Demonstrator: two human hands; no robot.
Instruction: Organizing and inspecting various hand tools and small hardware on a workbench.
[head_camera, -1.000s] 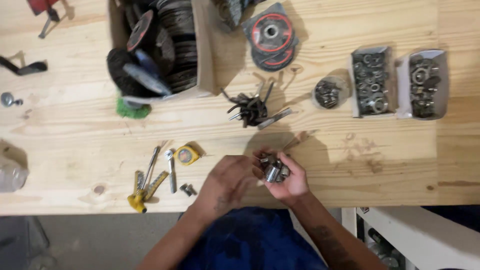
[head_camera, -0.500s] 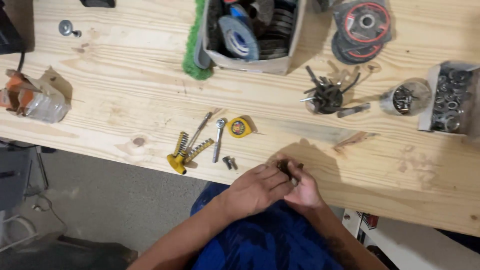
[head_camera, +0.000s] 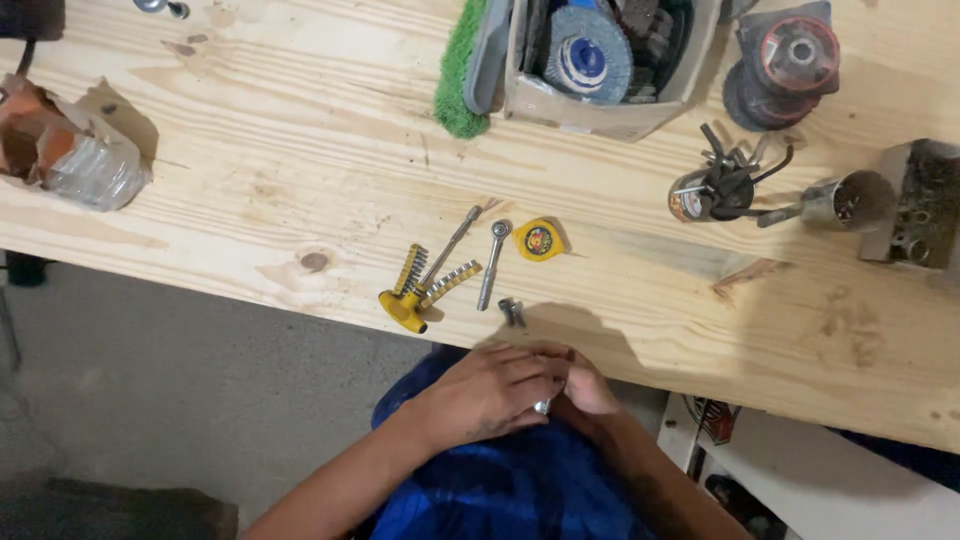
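Observation:
My left hand (head_camera: 488, 393) and my right hand (head_camera: 592, 388) are pressed together just off the front edge of the wooden table (head_camera: 250, 200), over my blue clothing. Both close around a small shiny metal part (head_camera: 543, 406), of which only a tip shows between the fingers. The left hand lies over most of the right. Nearest on the table are two small bolts (head_camera: 512, 312), a ratchet wrench (head_camera: 492, 262), a yellow bit holder (head_camera: 412, 290) and a small yellow tape measure (head_camera: 538, 240).
A cardboard box of grinding discs (head_camera: 600, 60) stands at the back with a green brush (head_camera: 458, 75) beside it. To the right are stacked discs (head_camera: 785, 60), a can of hex keys (head_camera: 712, 188), a metal cup (head_camera: 850, 200) and a tray of nuts (head_camera: 925, 205). Crumpled packaging (head_camera: 65, 150) lies far left.
My hands have drawn back from above the table to its front edge, still closed on the metal part. The view has swung left, bringing the crumpled packaging in.

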